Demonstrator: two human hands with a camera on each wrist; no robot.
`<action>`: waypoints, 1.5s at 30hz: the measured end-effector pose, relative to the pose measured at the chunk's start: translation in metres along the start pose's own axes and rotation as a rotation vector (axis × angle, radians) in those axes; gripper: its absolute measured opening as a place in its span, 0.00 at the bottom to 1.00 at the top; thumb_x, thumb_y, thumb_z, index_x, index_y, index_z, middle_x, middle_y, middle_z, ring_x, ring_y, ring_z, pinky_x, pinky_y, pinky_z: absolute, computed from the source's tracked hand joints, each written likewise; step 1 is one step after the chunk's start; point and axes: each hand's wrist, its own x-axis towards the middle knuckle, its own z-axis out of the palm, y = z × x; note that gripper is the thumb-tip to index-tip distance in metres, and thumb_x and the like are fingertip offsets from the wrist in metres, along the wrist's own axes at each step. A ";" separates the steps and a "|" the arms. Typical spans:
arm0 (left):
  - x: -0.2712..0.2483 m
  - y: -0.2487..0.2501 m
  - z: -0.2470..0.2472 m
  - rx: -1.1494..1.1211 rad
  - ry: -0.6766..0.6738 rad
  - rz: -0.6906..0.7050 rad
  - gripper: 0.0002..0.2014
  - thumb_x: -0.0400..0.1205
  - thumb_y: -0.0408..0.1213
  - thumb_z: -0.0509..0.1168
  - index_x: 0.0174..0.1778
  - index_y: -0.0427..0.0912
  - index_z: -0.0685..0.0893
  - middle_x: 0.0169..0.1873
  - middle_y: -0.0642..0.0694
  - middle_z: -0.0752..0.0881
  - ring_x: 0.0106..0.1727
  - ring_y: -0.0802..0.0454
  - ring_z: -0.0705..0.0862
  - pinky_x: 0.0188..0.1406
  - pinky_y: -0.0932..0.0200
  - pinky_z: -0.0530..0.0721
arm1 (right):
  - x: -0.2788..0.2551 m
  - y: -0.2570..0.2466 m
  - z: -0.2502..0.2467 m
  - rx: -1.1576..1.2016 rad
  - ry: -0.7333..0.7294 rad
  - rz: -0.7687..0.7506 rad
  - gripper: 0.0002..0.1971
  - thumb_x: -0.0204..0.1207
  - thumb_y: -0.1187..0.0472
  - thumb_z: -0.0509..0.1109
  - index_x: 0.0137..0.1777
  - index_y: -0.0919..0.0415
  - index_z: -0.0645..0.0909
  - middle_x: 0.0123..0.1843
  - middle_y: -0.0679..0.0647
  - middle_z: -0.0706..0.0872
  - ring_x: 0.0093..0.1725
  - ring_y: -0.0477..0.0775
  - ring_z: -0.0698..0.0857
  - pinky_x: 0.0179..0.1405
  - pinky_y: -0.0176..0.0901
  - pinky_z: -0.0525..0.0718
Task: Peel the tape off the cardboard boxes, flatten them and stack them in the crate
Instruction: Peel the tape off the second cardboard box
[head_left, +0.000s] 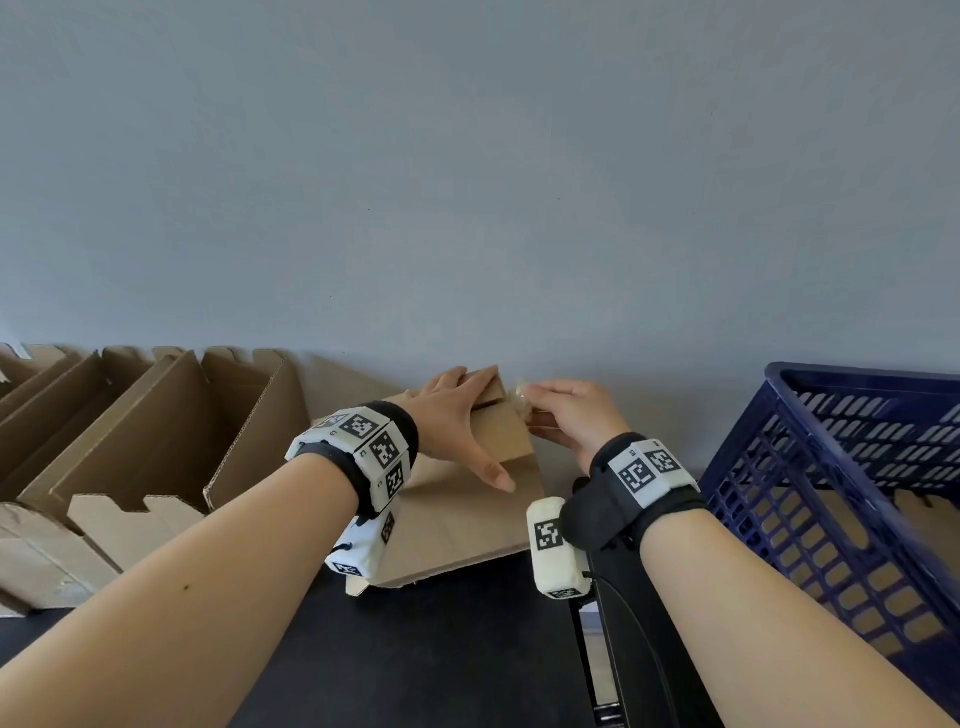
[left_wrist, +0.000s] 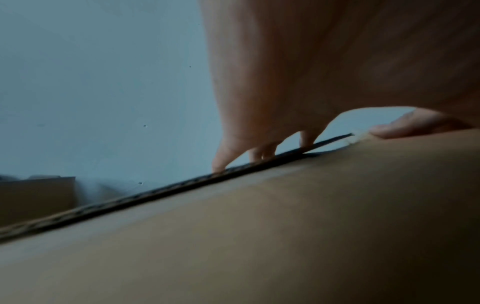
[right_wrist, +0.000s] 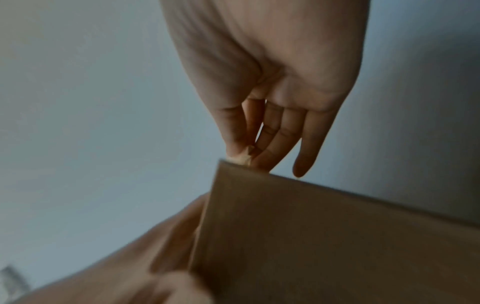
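Note:
A brown cardboard box (head_left: 467, 514) lies on the dark table against the grey wall. My left hand (head_left: 457, 415) lies spread on its top, straight fingers on the far flap edge and thumb pointing toward me; in the left wrist view the fingertips (left_wrist: 218, 167) press on that edge of the box (left_wrist: 259, 236). My right hand (head_left: 566, 410) is at the box's far right corner and pinches a crumpled bit of clear tape (head_left: 521, 391) between thumb and forefinger. The right wrist view shows the tape (right_wrist: 242, 158) pinched just above the box corner (right_wrist: 311, 236).
A dark blue plastic crate (head_left: 852, 499) stands at the right, with cardboard showing inside through its slots. Several opened cardboard boxes (head_left: 130, 441) fill the left side of the table. The wall runs close behind the box.

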 end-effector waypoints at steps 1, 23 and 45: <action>0.000 0.002 -0.003 -0.025 0.009 0.016 0.67 0.57 0.66 0.77 0.82 0.60 0.37 0.82 0.51 0.47 0.84 0.50 0.46 0.81 0.38 0.50 | 0.000 -0.005 0.003 0.016 -0.026 -0.013 0.05 0.76 0.64 0.72 0.46 0.67 0.86 0.40 0.60 0.87 0.36 0.54 0.86 0.48 0.44 0.87; 0.007 -0.020 0.006 -0.167 0.103 -0.025 0.45 0.67 0.61 0.75 0.79 0.54 0.64 0.76 0.51 0.69 0.75 0.50 0.70 0.75 0.48 0.69 | 0.003 -0.020 -0.009 -0.010 0.197 -0.048 0.09 0.78 0.66 0.70 0.36 0.58 0.81 0.34 0.54 0.81 0.37 0.54 0.83 0.57 0.52 0.87; -0.151 -0.136 0.013 -0.362 1.135 -0.412 0.06 0.82 0.37 0.63 0.48 0.50 0.85 0.38 0.55 0.84 0.40 0.58 0.81 0.43 0.57 0.85 | -0.062 -0.013 0.202 -0.397 -0.518 -0.329 0.09 0.66 0.58 0.81 0.39 0.52 0.83 0.35 0.51 0.88 0.33 0.48 0.87 0.38 0.41 0.88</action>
